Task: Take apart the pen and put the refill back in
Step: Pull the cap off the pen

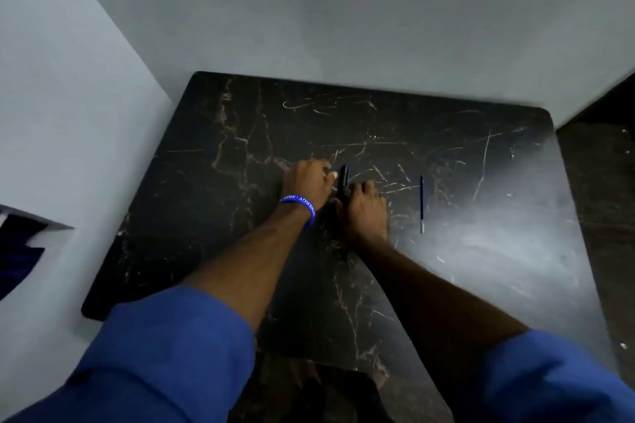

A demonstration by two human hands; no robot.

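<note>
On the black marble table (240, 154), my left hand (307, 182) and my right hand (366, 213) meet at the middle. Between them stands a dark pen body (343, 178), its far end sticking out past my fingers; both hands touch it. The lower part of the pen is hidden under my right hand. A thin blue refill (422, 203) with a silvery tip lies alone on the table to the right of my right hand, pointing away from me. A blue wristband (302, 204) sits on my left wrist.
Pale walls close the table in at the back and the left. The table's right edge (563, 182) drops to a dark floor. A dark blue object (17, 251) shows at the far left.
</note>
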